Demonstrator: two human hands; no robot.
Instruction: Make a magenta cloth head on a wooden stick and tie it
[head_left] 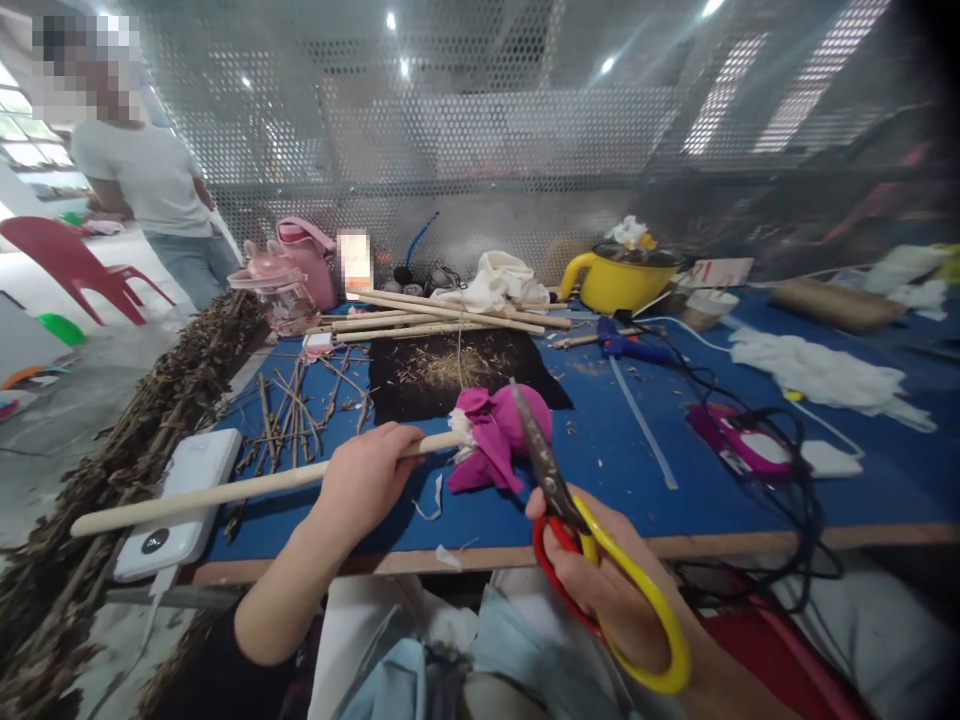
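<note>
My left hand (371,475) is wrapped round a long pale wooden stick (247,487), which slants across the table edge. At the stick's right end sits a magenta cloth bundle (491,430), round on its right side and tied with whitish material at the neck. Scissors (551,480) with one red and one yellow handle are in my right hand (607,570), its fingers through the handles. Their blades look closed and point up, in front of the bundle's right side. Beyond the bundle lies a black cloth (405,385) with straw-like bits.
Wooden sticks (420,318) and a yellow pot (626,285) stand along the back of the blue table (600,520). A glue gun (634,343) and black cables lie right. A white power bank (180,500) and dried stems (172,410) are left. A person (154,180) stands far left.
</note>
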